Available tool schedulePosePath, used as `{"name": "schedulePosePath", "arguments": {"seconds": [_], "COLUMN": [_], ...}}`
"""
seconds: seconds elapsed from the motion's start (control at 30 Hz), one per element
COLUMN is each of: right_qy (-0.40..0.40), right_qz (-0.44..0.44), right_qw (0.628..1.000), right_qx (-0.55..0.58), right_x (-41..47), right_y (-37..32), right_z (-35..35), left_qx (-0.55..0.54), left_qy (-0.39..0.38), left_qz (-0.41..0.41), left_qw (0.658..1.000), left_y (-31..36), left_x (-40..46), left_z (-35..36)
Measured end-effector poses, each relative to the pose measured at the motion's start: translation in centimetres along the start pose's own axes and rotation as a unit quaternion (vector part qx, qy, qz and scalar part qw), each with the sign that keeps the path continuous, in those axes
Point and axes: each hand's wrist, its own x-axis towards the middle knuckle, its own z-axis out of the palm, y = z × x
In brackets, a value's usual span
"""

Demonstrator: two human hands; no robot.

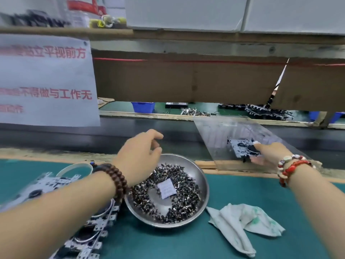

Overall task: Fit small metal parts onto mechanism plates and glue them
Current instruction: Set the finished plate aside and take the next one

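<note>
The right hand (268, 154) reaches past the far edge of the worktop (242, 193) and has its grip clamped on a mechanism plate (240, 148), thumb on top and fingers underneath, holding it over a clear plastic sheet (220, 131) that slopes from the worktop's far edge onto the dark conveyor belt (93, 135). Red and pale bead bracelets (288, 167) circle that wrist.

The left hand (139, 156) hovers above the far rim of a steel bowl (202, 186), its grip loose, the fingers hanging curled with nothing visible between them. A band of dark wooden beads (113, 176) sits on that wrist.

The bowl stands in the middle of the green worktop and holds a ring of small metal parts (186, 195) around a small paper slip (166, 188). Just left of the bowl, partly under the left forearm, a row of more mechanism plates (93, 228) runs toward the near left corner. A white ring-shaped rim (74, 168) shows beyond them, near the far edge. Right of the bowl, toward the near edge, lies a crumpled white cloth (244, 223) with green stains.

Across the belt, another green bench (160, 109) carries a blue bin (143, 107) and scattered parts. A paper notice (46, 81) with red characters hangs at the left, beside cardboard panels (186, 81).
</note>
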Motion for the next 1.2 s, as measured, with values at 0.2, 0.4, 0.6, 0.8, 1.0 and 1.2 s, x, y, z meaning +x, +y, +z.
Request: {"name": "schedulePosePath", "arguments": {"seconds": [0.2,0.4,0.6,0.8,1.0,1.2], "right_qy": [-0.036,-0.201,-0.29,-0.35,-0.356,-0.359], "right_qz": [-0.091,-0.214,-0.336,-0.339,-0.337,-0.337], "right_qw": [0.992,0.949,0.848,0.77,0.767,0.761], "right_qx": [-0.073,-0.116,-0.288,-0.412,-0.415,-0.423], "right_x": [-3.6,-12.2,-16.2,-15.7,-15.5,-15.5], "right_y": [-0.3,-0.5,-1.4,-1.1,-0.6,-0.5], "right_z": [-0.4,1.9,6.8,9.3,10.1,10.4], "left_qx": [0.213,0.194,0.2,0.137,0.079,0.091], "left_qy": [-0.172,-0.385,-0.357,-0.291,-0.194,-0.158], "left_qz": [-0.035,-0.069,-0.059,-0.051,-0.031,0.006], "left_qw": [0.961,0.9,0.911,0.945,0.977,0.983], "left_y": [-6.2,-8.6,-8.7,-9.3,-10.5,-9.5], "left_x": [-2.0,-2.3,-2.2,-1.4,-0.7,-1.2], "left_z": [-5.2,-4.3,-3.5,-3.9,-4.1,-4.8]}}
